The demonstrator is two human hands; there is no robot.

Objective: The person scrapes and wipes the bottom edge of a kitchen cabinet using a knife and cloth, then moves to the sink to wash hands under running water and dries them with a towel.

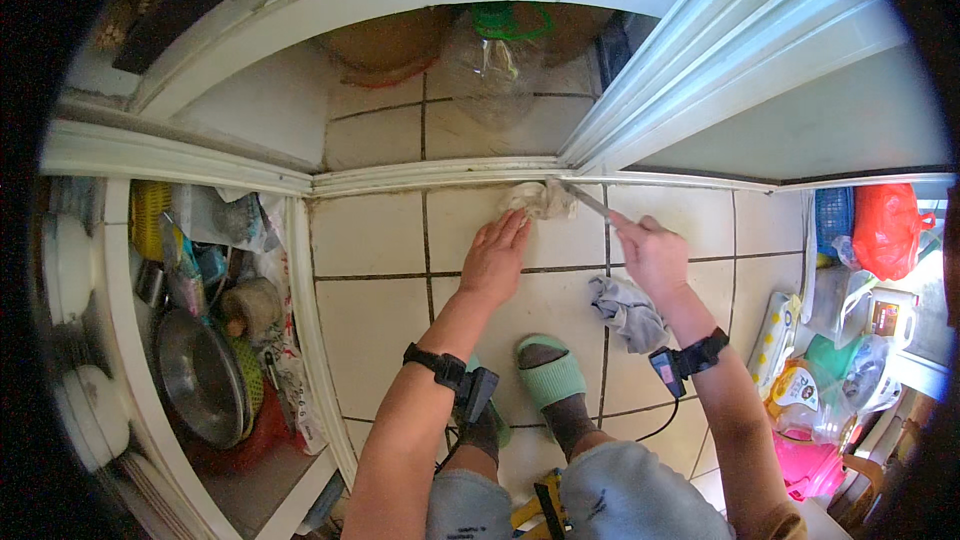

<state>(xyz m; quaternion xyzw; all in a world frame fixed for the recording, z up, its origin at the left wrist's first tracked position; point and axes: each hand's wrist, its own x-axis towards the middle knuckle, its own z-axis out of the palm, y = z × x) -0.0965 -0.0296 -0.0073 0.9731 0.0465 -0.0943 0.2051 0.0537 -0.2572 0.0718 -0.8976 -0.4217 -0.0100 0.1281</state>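
My left hand point(495, 255) rests its fingertips on a crumpled whitish cloth point(536, 202) on the tiled floor, just in front of the white sliding-door track point(450, 172). My right hand point(652, 255) grips the handle of a thin tool point(589, 200), perhaps a knife or scraper. The far end of this tool meets the cloth near the track; its tip is hard to make out. A grey-blue cloth point(628, 313) lies bunched on the tiles below my right hand. Whether my left fingers pinch the whitish cloth or only press on it is unclear.
Beyond the track stand a clear plastic jar with a green lid point(499, 52) and sliding door panels point(675, 52). At left, an open cabinet holds a metal pan point(201, 379). Plastic bottles, a red bag point(889, 229) and a pink container point(806, 465) crowd the right side.
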